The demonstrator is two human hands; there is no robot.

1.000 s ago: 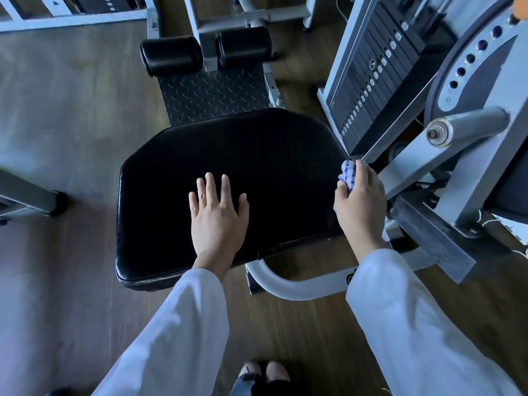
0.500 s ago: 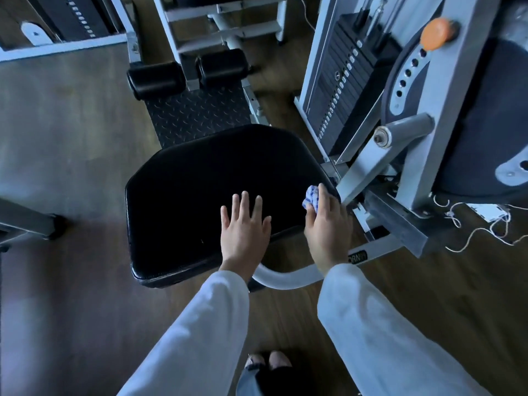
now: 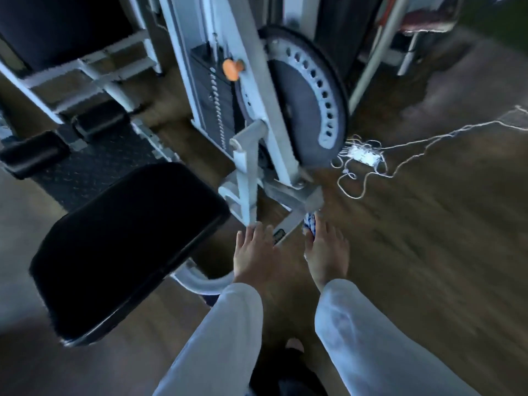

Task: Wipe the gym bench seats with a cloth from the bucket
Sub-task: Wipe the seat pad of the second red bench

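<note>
- Head view, blurred: your right hand [image 3: 325, 252] has its grip closed round the checked cloth [image 3: 311, 224], held just right of the machine frame [image 3: 248, 178], off the seat.
- Your left hand [image 3: 257, 252] hangs with fingers loose, holding nothing, just right of the black seat [image 3: 128, 238].
- Step, by my reading: between seats, this one likely wiped.
- Next calls for finding another seat; bucket not in view.

One black padded bench seat [image 3: 125, 238], one blue-and-white checked cloth [image 3: 311, 224], two bare hands, two black foam roller pads, one orange round knob [image 3: 232, 69], one white power strip [image 3: 365, 155].
</note>
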